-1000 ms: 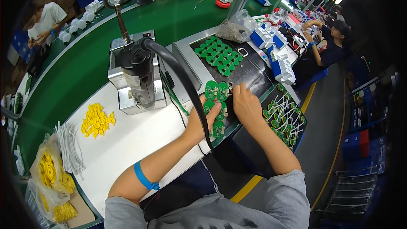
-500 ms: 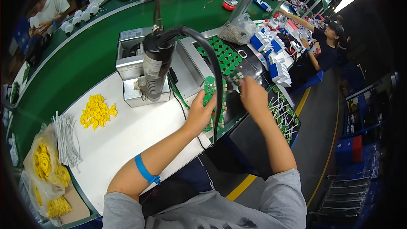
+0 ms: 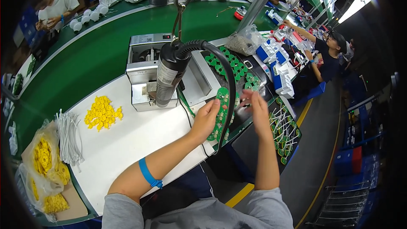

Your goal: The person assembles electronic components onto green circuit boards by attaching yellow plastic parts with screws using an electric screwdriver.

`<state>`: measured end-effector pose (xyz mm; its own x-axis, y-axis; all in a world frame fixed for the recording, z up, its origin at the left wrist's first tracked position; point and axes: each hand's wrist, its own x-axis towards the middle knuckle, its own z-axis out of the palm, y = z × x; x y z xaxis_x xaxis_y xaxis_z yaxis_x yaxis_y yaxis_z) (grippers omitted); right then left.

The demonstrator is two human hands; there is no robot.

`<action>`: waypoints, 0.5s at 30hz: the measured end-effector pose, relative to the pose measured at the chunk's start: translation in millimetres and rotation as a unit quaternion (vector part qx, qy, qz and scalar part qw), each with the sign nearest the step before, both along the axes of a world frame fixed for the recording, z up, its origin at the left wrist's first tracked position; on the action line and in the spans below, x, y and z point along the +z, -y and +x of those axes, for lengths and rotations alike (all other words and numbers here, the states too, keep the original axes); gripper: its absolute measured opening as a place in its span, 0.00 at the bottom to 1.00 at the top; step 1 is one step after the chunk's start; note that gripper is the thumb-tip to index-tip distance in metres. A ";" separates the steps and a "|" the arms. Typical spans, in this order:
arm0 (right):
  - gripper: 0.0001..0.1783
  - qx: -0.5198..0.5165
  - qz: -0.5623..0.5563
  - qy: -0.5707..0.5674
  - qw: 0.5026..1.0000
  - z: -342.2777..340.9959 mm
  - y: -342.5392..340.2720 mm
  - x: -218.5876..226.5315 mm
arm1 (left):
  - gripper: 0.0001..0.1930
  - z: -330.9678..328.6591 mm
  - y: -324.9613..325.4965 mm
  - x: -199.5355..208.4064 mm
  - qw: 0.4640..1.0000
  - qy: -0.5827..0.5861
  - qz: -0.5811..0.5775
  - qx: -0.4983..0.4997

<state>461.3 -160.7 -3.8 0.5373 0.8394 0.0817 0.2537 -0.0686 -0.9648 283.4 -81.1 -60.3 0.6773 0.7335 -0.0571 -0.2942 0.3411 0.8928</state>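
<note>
My left hand (image 3: 206,121) pinches the edge of a panel of joined round green circuit boards (image 3: 222,97), held upright over the right end of the bench. To its right, my right hand (image 3: 257,104) has its fingers apart and slightly smeared by motion, with nothing visible in them. Just beyond its fingertips, a few round green boards (image 3: 251,80) lie on a dark surface. Farther off are more loose round green boards (image 3: 229,63). A black electric screwdriver (image 3: 168,74) hangs left of the panel, its thick cable curving in front of the panel.
A metal machine (image 3: 142,76) stands behind the screwdriver. Yellow caps (image 3: 103,112), white cable ties (image 3: 70,140) and a bag of yellow parts (image 3: 44,157) lie on the left. Wired boards (image 3: 282,131) sit at right. Blue-and-white housings (image 3: 280,78) stand near a co-worker (image 3: 328,55).
My right hand has let go of small green boards, which now lie on the dark surface, and has drawn back toward the panel. The view has shifted slightly. My left hand keeps the panel.
</note>
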 end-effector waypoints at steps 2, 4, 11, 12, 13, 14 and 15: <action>0.29 0.017 -0.017 -0.135 0.991 -22.1 7.6 -1.1 | 0.23 8.1 1.2 -1.5 0.999 -0.012 0.035 -0.021; 0.22 -0.073 -0.001 -0.131 0.989 -59.9 1.8 13.5 | 0.21 13.6 4.3 -0.2 0.994 -0.041 0.097 -0.015; 0.18 -0.091 0.118 -0.134 0.980 -68.6 -14.3 -17.6 | 0.22 17.4 5.0 7.4 0.999 -0.006 0.030 0.011; 0.18 -0.094 0.128 -0.143 0.977 -71.2 -15.7 -17.0 | 0.22 15.2 2.0 7.4 1.000 0.004 0.003 -0.006; 0.18 -0.098 0.137 -0.152 0.974 -73.2 -17.4 -16.9 | 0.22 13.6 -0.5 7.6 0.999 0.014 -0.024 -0.024; 0.18 -0.100 0.136 -0.153 0.974 -74.4 -19.6 -17.1 | 0.22 12.9 -2.1 8.1 0.999 0.013 -0.025 -0.025; 0.18 -0.118 0.124 -0.140 0.975 -74.6 -22.7 -17.4 | 0.22 12.7 -3.9 7.6 0.999 0.015 -0.030 -0.024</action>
<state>386.7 -138.0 -21.3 0.7437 0.6624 0.0898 -0.0157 0.1515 -0.9883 296.1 -77.3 -52.7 0.7140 0.6955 -0.0799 -0.3016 0.4085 0.8615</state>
